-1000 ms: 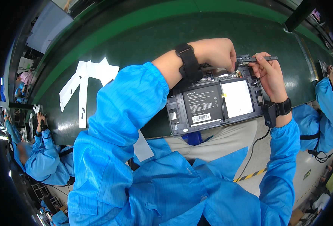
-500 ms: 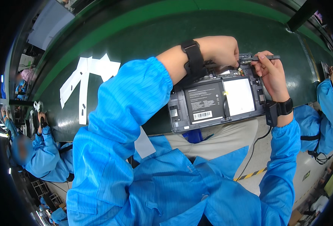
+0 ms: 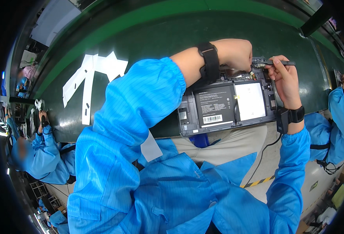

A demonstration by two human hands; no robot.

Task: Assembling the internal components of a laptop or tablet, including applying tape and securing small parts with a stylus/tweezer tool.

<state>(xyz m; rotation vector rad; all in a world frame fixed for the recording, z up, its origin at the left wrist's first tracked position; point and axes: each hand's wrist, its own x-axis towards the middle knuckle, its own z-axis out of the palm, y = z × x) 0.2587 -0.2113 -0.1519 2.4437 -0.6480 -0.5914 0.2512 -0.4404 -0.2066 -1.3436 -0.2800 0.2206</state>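
An opened tablet-like device (image 3: 228, 130) lies at the bench's near edge, its inside facing up. A black battery (image 3: 210, 100) with a printed label fills its left half; a white rectangular panel (image 3: 250, 102) sits to the right. My left hand (image 3: 239, 54) reaches across the far edge, fingers curled down and closed by the circuit parts there; what they hold is hidden. Dark tweezers (image 3: 288, 62) are pinched in my right hand (image 3: 284, 76) at the far right corner, their tips pointing left toward the exposed board.
White paper strips (image 3: 87, 91) bearing small black pieces lie on the green bench (image 3: 156, 37) to the left. A cable (image 3: 262, 154) hangs from my right wrist's black device (image 3: 284, 119). Co-workers in blue sit at left (image 3: 49, 162) and right (image 3: 341, 128).
The whole view has shifted slightly, so the device and paper appear a little displaced. Both hands stay at the device's far edge, with the tweezers still in the right.
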